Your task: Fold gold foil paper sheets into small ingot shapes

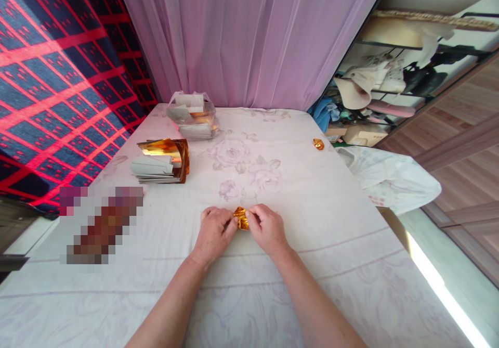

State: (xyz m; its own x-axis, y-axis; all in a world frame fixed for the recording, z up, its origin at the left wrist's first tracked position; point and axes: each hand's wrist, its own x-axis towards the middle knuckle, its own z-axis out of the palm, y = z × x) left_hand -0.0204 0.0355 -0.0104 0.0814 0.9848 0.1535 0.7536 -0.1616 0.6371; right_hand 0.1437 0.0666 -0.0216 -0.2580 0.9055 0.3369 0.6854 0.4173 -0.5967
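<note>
A small piece of folded gold foil paper (242,218) lies between my two hands on the cloth-covered table. My left hand (215,229) pinches its left edge, with the fingers curled and the thumb on top. On the other side, my right hand (268,228) grips the right edge between thumb and fingers. Part of the foil is hidden under my fingertips. Farther off to the left sits a fanned stack of gold and grey foil paper sheets (161,163). One folded gold foil piece (318,144) rests alone near the table's right edge.
A clear plastic bag (191,115) of similar sheets stands at the back left. Something blurred out (105,226) lies at the left edge. The flowered tablecloth (312,202) covers the table. To the right are a white plastic bag (401,176) and a crowded shoe rack (390,77).
</note>
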